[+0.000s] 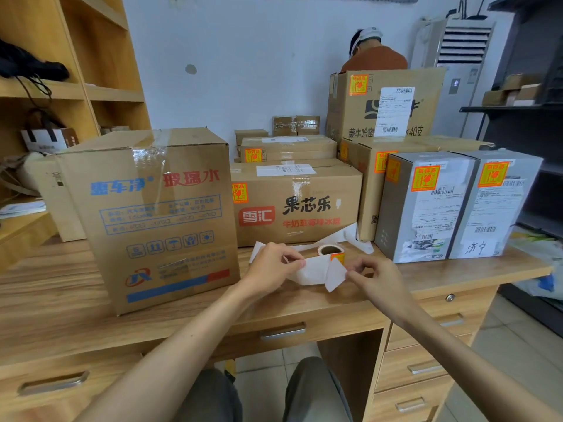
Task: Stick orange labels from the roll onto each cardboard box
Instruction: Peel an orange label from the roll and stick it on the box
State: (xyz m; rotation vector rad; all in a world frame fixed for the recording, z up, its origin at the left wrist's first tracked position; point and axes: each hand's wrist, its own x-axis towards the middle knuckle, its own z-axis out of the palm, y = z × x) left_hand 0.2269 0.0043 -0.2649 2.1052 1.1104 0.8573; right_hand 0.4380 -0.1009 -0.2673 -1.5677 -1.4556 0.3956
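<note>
Near the bench's (61,300) near edge, left hand (271,269) fingers pinch the white backing strip (310,271); right hand (377,280) fingers pinch a peeling label (335,274). The roll (330,249) stands just beyond, cardboard boxes (298,205) crowding the far side.

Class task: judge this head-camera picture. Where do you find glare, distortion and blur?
Head view: glare on the clear tape atop the big left box; wide-angle lens bows the desk and shelf; shipping label print too soft to read; even light, faint shadows.
</note>
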